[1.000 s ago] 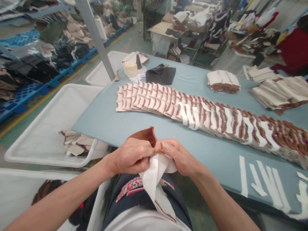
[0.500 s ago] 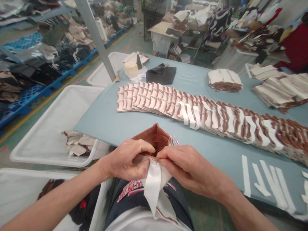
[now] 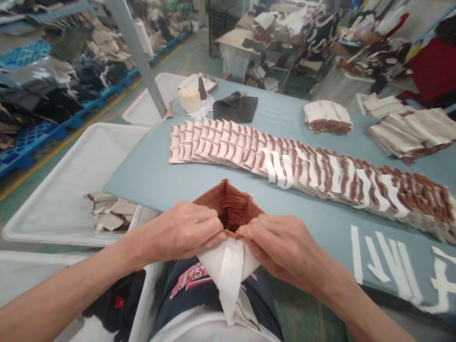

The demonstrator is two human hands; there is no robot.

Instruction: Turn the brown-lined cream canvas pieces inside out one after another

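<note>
Close to my body, a brown-and-cream fabric pouch point(image 3: 209, 195) is held open at its top edge, its brown inside facing up. My left hand point(image 3: 188, 228) is closed on the near edge from the left. Opposite it, my right hand point(image 3: 281, 244) pinches the same edge, the fingertips of both hands almost meeting. From that edge a white strip point(image 3: 230, 280) hangs down over the cream outer side. The fingertips are partly hidden behind the folded fabric. Beyond the hands, a long overlapping row of cream-and-brown pieces point(image 3: 228, 145) lies on the blue-grey table point(image 3: 138, 175).
Loose white strips point(image 3: 399, 266) lie at the table's right front, and others rest across the row. Further back are a black cloth piece point(image 3: 237, 109) and stacked cream pieces point(image 3: 327, 114). White bins point(image 3: 71, 175) stand at left near a metal post point(image 3: 140, 52). A person point(image 3: 320, 33) sits in the background.
My left hand has turned over, its thumb now tucked out of view, and the two hands have drawn slightly apart along the edge. More of the pouch's brown inside shows.
</note>
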